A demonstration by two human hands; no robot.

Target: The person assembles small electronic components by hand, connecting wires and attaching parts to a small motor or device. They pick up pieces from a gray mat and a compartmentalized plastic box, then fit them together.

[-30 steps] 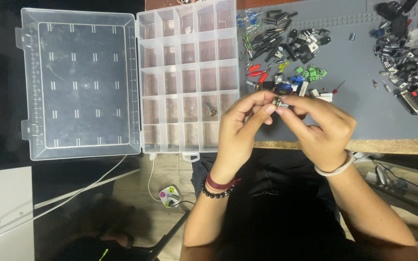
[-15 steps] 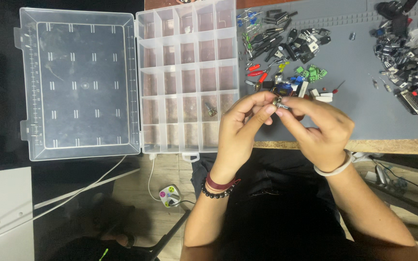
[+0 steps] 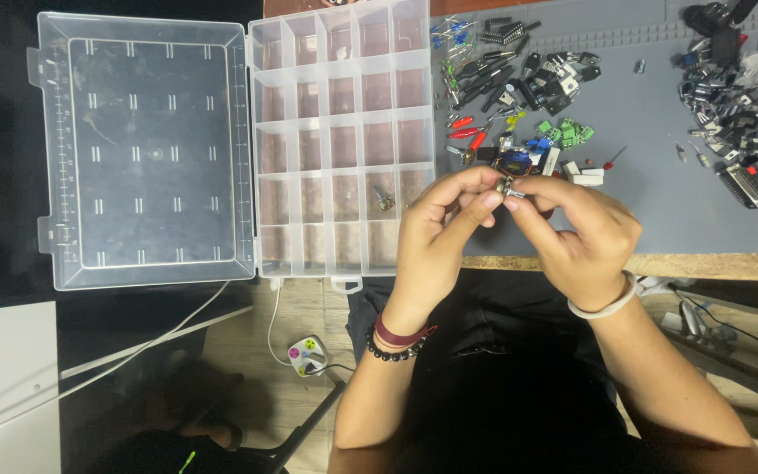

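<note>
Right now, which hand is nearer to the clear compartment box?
Left. The left hand overlaps the compartment box at its right edge; the right hand is farther right, over the grey mat.

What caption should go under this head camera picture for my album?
Two hands, left hand and right hand, pinch a small metal part beside an open clear organizer box.

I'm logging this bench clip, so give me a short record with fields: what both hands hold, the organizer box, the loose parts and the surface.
hands: left hand and right hand together pinch a small metal component at the fingertips
organizer box: clear plastic, compartments mostly empty, one small part inside
lid: open, lying flat to the left
loose parts: electronic components scattered
surface: grey mat
</note>
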